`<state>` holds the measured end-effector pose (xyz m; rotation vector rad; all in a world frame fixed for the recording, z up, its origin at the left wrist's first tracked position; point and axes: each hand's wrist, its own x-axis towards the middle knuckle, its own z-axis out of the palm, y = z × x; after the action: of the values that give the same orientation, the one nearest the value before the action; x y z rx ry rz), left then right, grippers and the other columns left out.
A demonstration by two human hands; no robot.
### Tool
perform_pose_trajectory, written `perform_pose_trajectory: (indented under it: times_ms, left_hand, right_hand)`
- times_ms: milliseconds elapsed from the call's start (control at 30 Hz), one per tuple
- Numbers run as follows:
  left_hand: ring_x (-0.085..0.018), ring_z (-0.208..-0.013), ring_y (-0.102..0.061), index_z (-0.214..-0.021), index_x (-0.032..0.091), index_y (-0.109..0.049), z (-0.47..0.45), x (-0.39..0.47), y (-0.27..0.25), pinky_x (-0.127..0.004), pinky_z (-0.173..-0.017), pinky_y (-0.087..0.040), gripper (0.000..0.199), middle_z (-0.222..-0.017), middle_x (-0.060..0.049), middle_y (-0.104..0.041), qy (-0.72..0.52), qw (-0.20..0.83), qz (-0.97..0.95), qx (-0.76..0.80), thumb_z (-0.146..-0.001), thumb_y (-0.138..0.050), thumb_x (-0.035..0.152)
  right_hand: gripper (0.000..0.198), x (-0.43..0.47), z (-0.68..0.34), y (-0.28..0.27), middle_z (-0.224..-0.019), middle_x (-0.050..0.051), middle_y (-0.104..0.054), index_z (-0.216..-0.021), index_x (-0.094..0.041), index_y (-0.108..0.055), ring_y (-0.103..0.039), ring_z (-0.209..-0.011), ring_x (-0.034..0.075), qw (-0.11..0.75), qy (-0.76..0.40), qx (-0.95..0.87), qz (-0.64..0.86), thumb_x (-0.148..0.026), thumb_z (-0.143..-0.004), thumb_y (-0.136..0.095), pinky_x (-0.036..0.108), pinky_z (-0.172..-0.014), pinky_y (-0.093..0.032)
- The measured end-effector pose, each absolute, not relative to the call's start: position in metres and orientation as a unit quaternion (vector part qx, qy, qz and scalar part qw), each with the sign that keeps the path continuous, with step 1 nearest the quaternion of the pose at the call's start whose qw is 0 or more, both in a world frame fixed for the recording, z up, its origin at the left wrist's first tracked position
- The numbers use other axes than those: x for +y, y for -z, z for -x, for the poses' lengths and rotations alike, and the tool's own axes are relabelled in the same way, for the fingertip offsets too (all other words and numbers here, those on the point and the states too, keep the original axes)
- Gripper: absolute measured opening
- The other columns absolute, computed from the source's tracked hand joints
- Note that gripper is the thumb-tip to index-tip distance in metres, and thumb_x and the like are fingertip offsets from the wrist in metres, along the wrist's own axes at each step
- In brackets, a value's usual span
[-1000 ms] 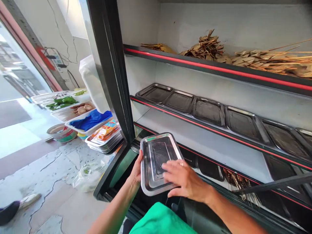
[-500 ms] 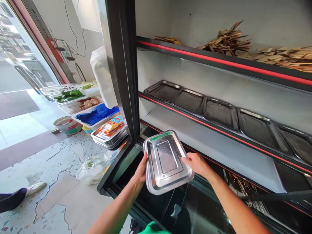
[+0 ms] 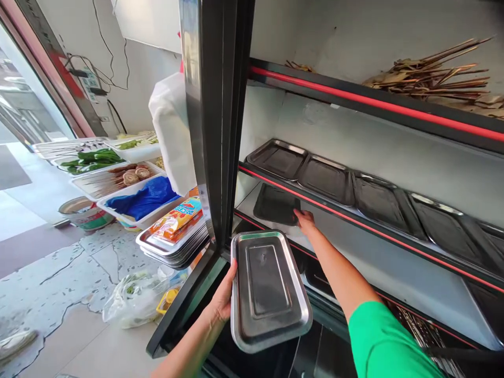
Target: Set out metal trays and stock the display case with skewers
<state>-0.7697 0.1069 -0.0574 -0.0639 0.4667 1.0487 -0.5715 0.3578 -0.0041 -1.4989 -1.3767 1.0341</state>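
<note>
My left hand [image 3: 221, 299] grips the left rim of a steel tray [image 3: 268, 291], held flat in front of the open display cabinet. My right hand [image 3: 305, 220] reaches into the cabinet and rests on the near right edge of another steel tray [image 3: 274, 205] that lies flat at the left end of the white shelf [image 3: 366, 252]. Above it, a row of several steel trays [image 3: 326, 178] lines a higher shelf. The fingers of my right hand are partly hidden by the shelf edge.
The cabinet's black door frame [image 3: 214, 121] stands open at the left. On the floor sit a stack of steel trays [image 3: 173, 244] with a snack packet, white bins of vegetables and skewers [image 3: 114, 176], and a plastic bag [image 3: 136, 294]. Skewers [image 3: 429, 76] lie on the top shelf.
My right hand took a tray off the held stack and set it on the white shelf. My left hand keeps the other tray, now lower. The view shifted right.
</note>
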Motion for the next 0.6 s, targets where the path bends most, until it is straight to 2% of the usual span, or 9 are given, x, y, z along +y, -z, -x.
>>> perform_pose_trajectory:
  times_ms: [167, 333, 433, 500, 533, 600]
  left_hand:
    - [-0.037, -0.105, -0.059, -0.129, 0.007, -0.049, 0.774, 0.106, 0.049, -0.051, -0.097, -0.039, 0.078, -0.105, -0.020, -0.066, -0.466, 0.861, 0.041, 0.199, -0.077, -0.053, 0.065]
    - [-0.036, -0.103, -0.060, -0.129, 0.008, -0.049, 0.775, 0.109, 0.051, -0.050, -0.097, -0.040, 0.076, -0.102, -0.019, -0.067, -0.464, 0.856, 0.035, 0.226, -0.078, -0.051, 0.064]
    - [-0.036, -0.103, -0.060, -0.129, 0.008, -0.049, 0.775, 0.116, 0.052, -0.051, -0.097, -0.040, 0.077, -0.103, -0.019, -0.067, -0.461, 0.861, 0.020, 0.214, -0.078, -0.049, 0.066]
    - [-0.037, -0.104, -0.060, -0.129, 0.008, -0.049, 0.772, 0.121, 0.052, -0.051, -0.098, -0.039, 0.078, -0.104, -0.019, -0.067, -0.460, 0.868, 0.008, 0.186, -0.078, -0.048, 0.067]
    - [-0.036, -0.105, -0.059, -0.129, 0.008, -0.048, 0.771, 0.124, 0.051, -0.050, -0.098, -0.039, 0.079, -0.104, -0.019, -0.067, -0.461, 0.870, 0.003, 0.175, -0.078, -0.047, 0.067]
    - [-0.036, -0.105, -0.059, -0.129, 0.007, -0.048, 0.766, 0.129, 0.050, -0.049, -0.098, -0.039, 0.079, -0.103, -0.019, -0.067, -0.461, 0.871, -0.001, 0.169, -0.079, -0.046, 0.068]
  right_hand:
    - [0.035, 0.383, 0.617, 0.003, -0.045, -0.003, -0.046, -0.067, -0.020, -0.054, -0.051, -0.043, 0.013, 0.329, -0.370, -0.587, 0.640, -0.052, -0.082, -0.054, 0.023, -0.041, -0.038]
    - [0.038, 0.376, 0.614, -0.013, -0.039, 0.000, -0.044, -0.056, -0.017, -0.054, -0.054, -0.048, 0.015, 0.221, -0.319, -0.628, 0.674, -0.045, -0.082, -0.058, 0.025, -0.052, -0.040]
    - [0.047, 0.332, 0.585, -0.026, -0.040, 0.001, -0.047, -0.052, -0.017, -0.054, -0.054, -0.051, 0.015, 0.110, -0.263, -0.704, 0.650, -0.054, -0.080, -0.056, 0.024, -0.055, -0.036]
    - [0.047, 0.289, 0.562, -0.030, -0.047, 0.002, -0.055, -0.054, -0.017, -0.057, -0.055, -0.052, 0.015, 0.012, -0.203, -0.771, 0.604, -0.059, -0.077, -0.057, 0.024, -0.053, -0.033]
    - [0.043, 0.267, 0.552, -0.031, -0.054, 0.003, -0.060, -0.058, -0.017, -0.058, -0.056, -0.055, 0.015, 0.002, -0.160, -0.790, 0.592, -0.057, -0.075, -0.060, 0.023, -0.053, -0.032]
    - [0.033, 0.230, 0.537, -0.031, -0.065, 0.003, -0.065, -0.067, -0.018, -0.061, -0.058, -0.061, 0.014, -0.004, -0.100, -0.806, 0.584, -0.048, -0.081, -0.057, 0.023, -0.054, -0.031]
